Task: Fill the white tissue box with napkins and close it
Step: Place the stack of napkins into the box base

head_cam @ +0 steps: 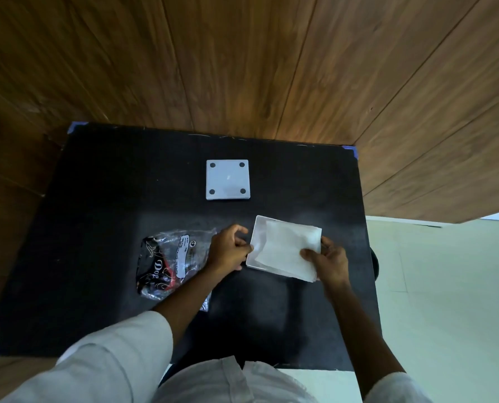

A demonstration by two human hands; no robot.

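Note:
The open white tissue box (259, 229) lies on the black table right of centre. A stack of white napkins (289, 247) rests tilted over it, overhanging its near right corner. My right hand (328, 263) pinches the napkins at their right edge. At the box's left edge, my left hand (228, 250) grips the rim with curled fingers. Farther back lies the box's white square lid (227, 179), flat, with a dark dot in each corner.
A crumpled clear and black plastic napkin wrapper (167, 263) lies left of my left hand, partly under my forearm. The black table (97, 199) ends against a wooden wall at the back. Pale floor shows beyond the table's right edge.

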